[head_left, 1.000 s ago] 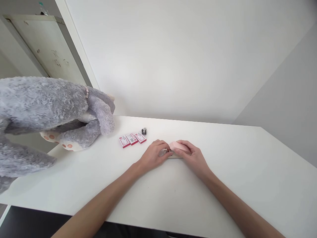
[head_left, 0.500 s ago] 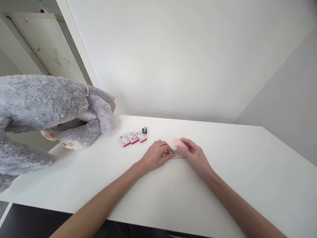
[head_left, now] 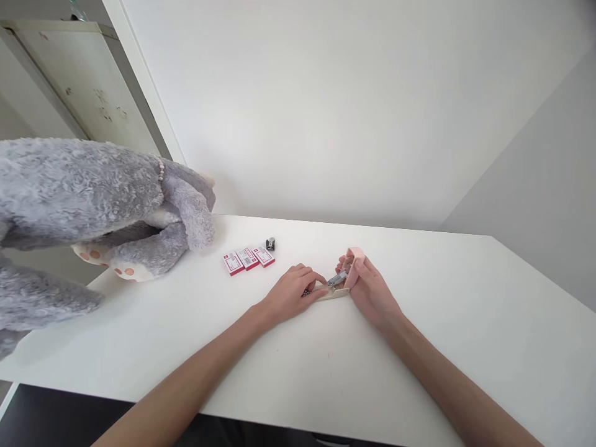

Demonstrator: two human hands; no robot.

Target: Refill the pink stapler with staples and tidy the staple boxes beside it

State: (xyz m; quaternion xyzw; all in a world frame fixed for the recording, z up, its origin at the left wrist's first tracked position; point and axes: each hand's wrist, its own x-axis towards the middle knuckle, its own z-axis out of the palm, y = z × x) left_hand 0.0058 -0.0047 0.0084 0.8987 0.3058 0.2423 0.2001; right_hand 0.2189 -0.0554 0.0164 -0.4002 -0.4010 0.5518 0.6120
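Observation:
A stapler with a pink top cover (head_left: 355,267), a pale base and a metal inner part (head_left: 337,279) lies opened up on the white table, right of the middle. My left hand (head_left: 294,290) is closed on its left end, fingertips pressing down by the metal part. Round the raised pink cover curl the fingers of my right hand (head_left: 372,292), tilting it up and away from the base (head_left: 336,293). Part of the stapler is hidden under my left fingers.
Three red-and-white small boxes (head_left: 248,258) lie in a row left of my hands. Behind them is a small black-and-metal staple remover (head_left: 270,244). A large grey plush toy (head_left: 84,192) fills the left side. A white wall (head_left: 326,112) rises behind the table (head_left: 442,298).
My right hand has turned, and the pink cover has swung up and to the right, showing more of the metal part. My left hand has stayed on the base.

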